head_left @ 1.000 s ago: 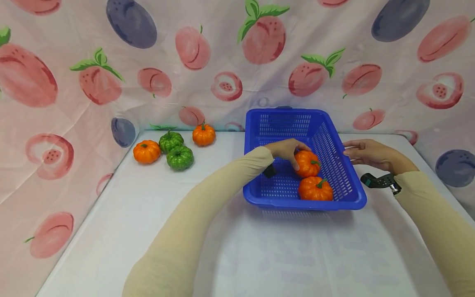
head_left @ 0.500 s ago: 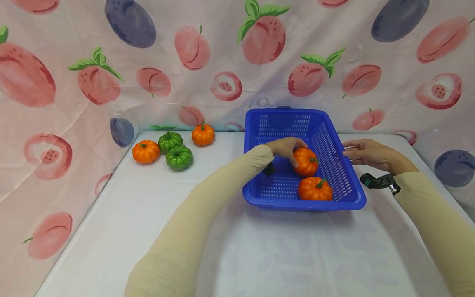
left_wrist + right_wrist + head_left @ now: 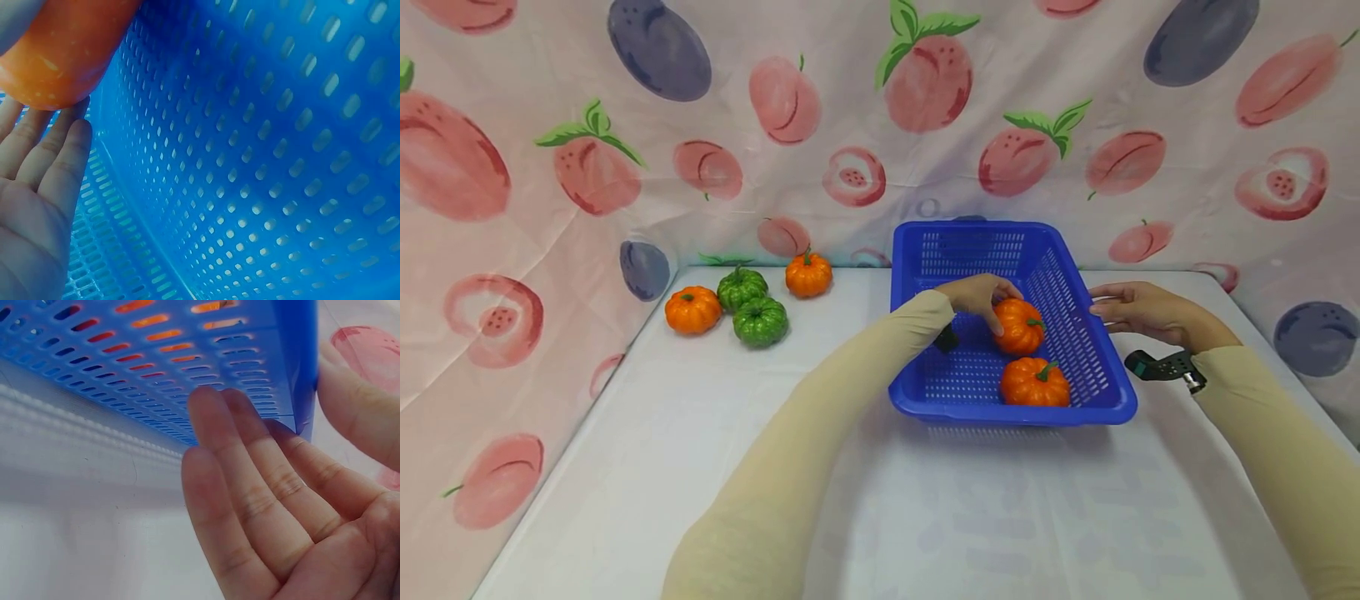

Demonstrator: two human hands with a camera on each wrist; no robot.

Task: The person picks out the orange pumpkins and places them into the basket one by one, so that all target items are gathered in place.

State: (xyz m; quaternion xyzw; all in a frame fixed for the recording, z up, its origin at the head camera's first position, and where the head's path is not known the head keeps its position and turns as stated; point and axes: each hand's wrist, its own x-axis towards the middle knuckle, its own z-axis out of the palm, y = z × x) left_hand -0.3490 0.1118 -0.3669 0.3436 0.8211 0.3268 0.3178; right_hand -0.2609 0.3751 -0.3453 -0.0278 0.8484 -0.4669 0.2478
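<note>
Inside, orange pumpkins (image 3: 1022, 329) (plain basket (image 3: 1015, 413)).

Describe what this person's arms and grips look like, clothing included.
The left sleeve and right sleeve are long, plain pale beige and snug, wrinkling slightly near the cuffs. The left grip and right grip are ungloved. A black, perforated band with a silvery piece sits at the right wrist; a dark item shows partly at the left.

We see soft, even light in the head view, with faint shadows beneath the blue basket (image 3: 1011, 414) and glints on 2 green pumpkins (image 3: 761, 321). Both wrist views look dimmer and hazier, the left one tinted blue.
</note>
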